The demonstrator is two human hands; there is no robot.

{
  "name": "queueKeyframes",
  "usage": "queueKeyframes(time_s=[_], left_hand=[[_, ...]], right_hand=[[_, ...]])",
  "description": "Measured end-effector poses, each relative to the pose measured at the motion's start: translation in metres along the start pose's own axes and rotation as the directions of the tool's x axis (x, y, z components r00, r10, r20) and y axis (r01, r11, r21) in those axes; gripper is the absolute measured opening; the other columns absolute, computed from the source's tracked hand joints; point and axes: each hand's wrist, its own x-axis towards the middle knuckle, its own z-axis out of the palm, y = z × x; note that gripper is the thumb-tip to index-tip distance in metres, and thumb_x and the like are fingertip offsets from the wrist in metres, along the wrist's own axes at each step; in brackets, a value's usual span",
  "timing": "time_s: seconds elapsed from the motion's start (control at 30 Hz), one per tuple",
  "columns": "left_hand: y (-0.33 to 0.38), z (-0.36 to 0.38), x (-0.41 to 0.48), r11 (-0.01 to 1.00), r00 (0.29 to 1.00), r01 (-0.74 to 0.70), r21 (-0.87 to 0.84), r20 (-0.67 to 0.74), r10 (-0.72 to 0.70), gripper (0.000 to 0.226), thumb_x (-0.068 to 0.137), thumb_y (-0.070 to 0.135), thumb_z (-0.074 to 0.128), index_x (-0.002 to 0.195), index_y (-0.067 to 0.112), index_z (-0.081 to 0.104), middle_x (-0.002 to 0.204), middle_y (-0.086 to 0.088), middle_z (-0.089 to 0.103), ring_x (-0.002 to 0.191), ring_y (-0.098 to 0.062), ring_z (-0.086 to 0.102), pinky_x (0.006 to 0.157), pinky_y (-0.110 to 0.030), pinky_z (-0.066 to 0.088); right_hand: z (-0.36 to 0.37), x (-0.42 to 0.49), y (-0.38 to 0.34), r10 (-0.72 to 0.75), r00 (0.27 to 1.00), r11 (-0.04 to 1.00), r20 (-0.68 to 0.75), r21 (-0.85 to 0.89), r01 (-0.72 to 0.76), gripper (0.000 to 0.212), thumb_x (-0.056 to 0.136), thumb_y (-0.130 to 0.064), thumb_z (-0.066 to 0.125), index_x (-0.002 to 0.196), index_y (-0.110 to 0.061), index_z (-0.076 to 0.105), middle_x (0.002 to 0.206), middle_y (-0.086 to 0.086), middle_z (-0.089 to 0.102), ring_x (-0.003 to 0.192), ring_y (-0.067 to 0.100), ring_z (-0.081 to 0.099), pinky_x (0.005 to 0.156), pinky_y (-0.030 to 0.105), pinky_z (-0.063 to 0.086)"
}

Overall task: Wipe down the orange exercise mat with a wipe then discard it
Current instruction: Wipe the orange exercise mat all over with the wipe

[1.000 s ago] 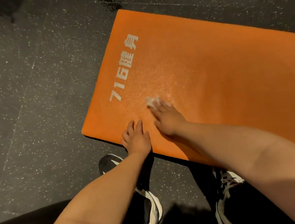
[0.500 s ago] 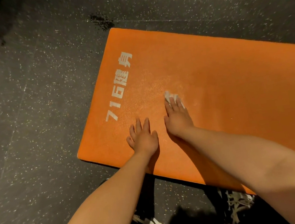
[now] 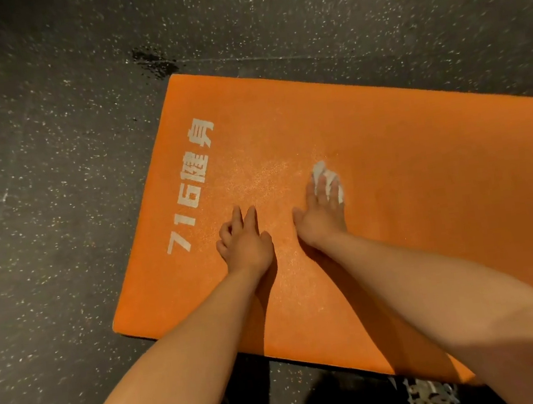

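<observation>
Where the wipe (image 3: pixel 324 174) lies: on the mat (image 3: pixel 426 199), well apart from the print (image 3: pixel 194 184), on the side of the print that faces the mat's long body.
Right hand (image 3: pixel 322 215): flat on the wipe, fingers straight and pressing it down. Nothing is pinched, and the white paper shows past the fingertips.
Left hand (image 3: pixel 245 241): rests on the bare mat between the print and the right hand, near the digits. The fingers are partly bent and hold nothing.
Long axis of mat: it runs from the print end toward the person's right, out of the picture.
Relation for the next stroke: I judge that most of the unwiped length lies beyond the wipe, away from the print, so the stroke should follow this axis.
Nearer hand: the right one, which is on the wipe. The left seems to be only a support.
Risk: the wipe is small and crumpled, so it may slip from under flat fingers.
</observation>
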Motion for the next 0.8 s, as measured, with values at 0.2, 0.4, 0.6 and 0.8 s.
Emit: queueKeyframes(time_s=[0.2,0.4,0.6,0.8], left_hand=[[0.003,-0.007,0.037,0.998,0.994,-0.045,0.035,-0.102,0.049,0.062,0.1,0.023,0.042,0.157,0.035,0.022,0.168,0.002,0.0,0.149,-0.03,0.007,0.12,-0.05,0.007],[0.0,-0.013,0.063,0.998,0.995,-0.033,0.059,-0.095,0.038,0.061,0.1,0.038,0.042,0.156,0.044,0.018,0.167,0.011,-0.001,0.146,-0.025,0.007,0.119,-0.048,0.007],[0.003,-0.011,0.072,0.997,0.978,0.008,-0.08,-0.209,-0.025,0.051,0.097,0.033,0.045,0.146,0.044,0.037,0.159,0.008,0.025,0.136,-0.024,0.022,0.116,-0.046,0.012],[0.012,-0.017,0.091,0.983,0.974,-0.17,0.068,-0.14,0.178,0.059,0.1,0.037,0.044,0.156,0.038,0.025,0.165,0.003,0.015,0.147,-0.026,0.008,0.12,-0.05,0.005]], right_hand=[[0.005,0.025,-0.036,-0.494,0.859,0.858,0.135,-0.084,0.507,0.061,0.109,-0.041,0.026,0.163,-0.026,0.001,0.169,-0.002,-0.016,0.153,0.021,-0.025,0.125,0.048,-0.005],[-0.024,0.069,-0.011,0.035,0.994,0.997,-0.107,0.07,-0.027,0.069,0.108,-0.045,0.022,0.161,-0.018,-0.013,0.164,0.008,-0.03,0.15,0.026,-0.03,0.125,0.047,-0.006],[-0.002,0.066,-0.06,-0.474,0.881,0.878,0.0,-0.083,0.472,0.064,0.109,-0.037,0.027,0.163,-0.02,-0.003,0.169,0.003,-0.015,0.154,0.02,-0.02,0.126,0.047,-0.005],[-0.025,0.079,-0.014,-0.152,0.966,0.988,-0.208,-0.005,0.154,0.065,0.108,-0.045,0.026,0.162,-0.022,-0.003,0.167,0.01,-0.02,0.154,0.026,-0.018,0.126,0.044,-0.004]])
